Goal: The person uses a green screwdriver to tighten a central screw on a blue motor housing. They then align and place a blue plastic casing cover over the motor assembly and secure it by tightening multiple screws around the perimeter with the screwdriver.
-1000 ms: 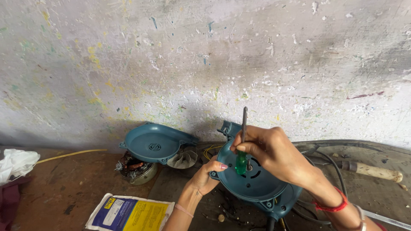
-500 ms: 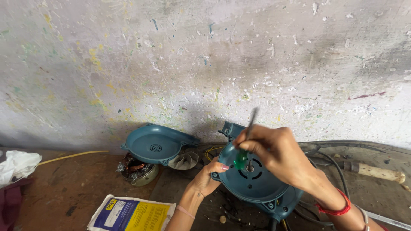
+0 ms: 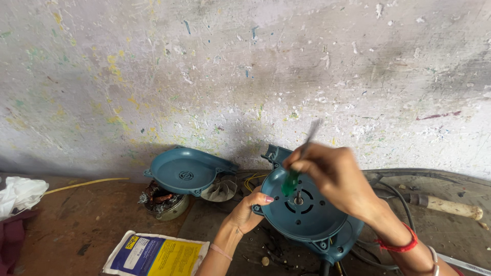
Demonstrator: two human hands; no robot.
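A teal blower housing (image 3: 307,217) with a round vented face and a centre shaft stands tilted on the bench. My left hand (image 3: 245,210) grips its left rim. My right hand (image 3: 335,176) holds a green-handled screwdriver (image 3: 292,181) above the housing; the metal shaft points up and right and is blurred. The green handle end hangs near the centre shaft. A red thread band sits on my right wrist.
A separate teal cover half (image 3: 185,171) lies at the left, over a copper-wound motor part (image 3: 162,200) and a pale fan wheel (image 3: 219,189). A yellow and blue packet (image 3: 156,254), a white cloth (image 3: 20,191), black cables (image 3: 394,194) and a wooden-handled tool (image 3: 450,207) lie around.
The screwdriver has swung from upright to a slant, its shaft tipping right. My right hand shifted slightly right. My left hand stays on the housing rim.
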